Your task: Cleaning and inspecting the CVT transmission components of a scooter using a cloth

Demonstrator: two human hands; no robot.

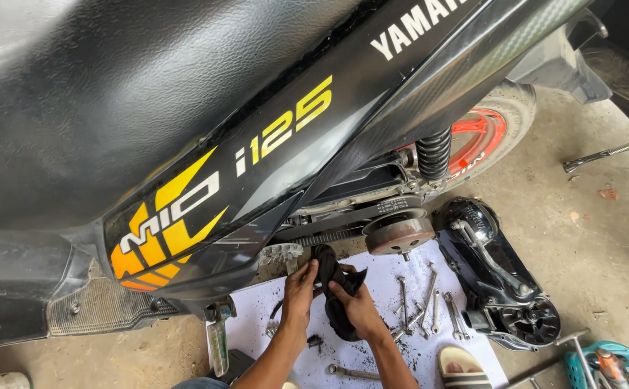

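Hands (329, 295) on rag (337, 288), wrenches (422, 310) beside

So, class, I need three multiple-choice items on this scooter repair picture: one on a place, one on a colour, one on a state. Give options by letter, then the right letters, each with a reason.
1. Where do the loose wrenches lie?
A. on the white sheet on the ground
B. on the scooter seat
C. in the teal basket

2. What colour is the rear wheel rim?
A. blue
B. red-orange
C. white

3. What state is the drive cover in?
A. bolted onto the engine
B. taken off and lying on the ground
C. held in both hands

Answers:
1 A: they are scattered on the white sheet, right of the hands.
2 B: red-orange shows behind the black shock spring.
3 B: it lies beside the sheet, the belt and clutch are exposed, and the left hand and right hand grip a black cloth.
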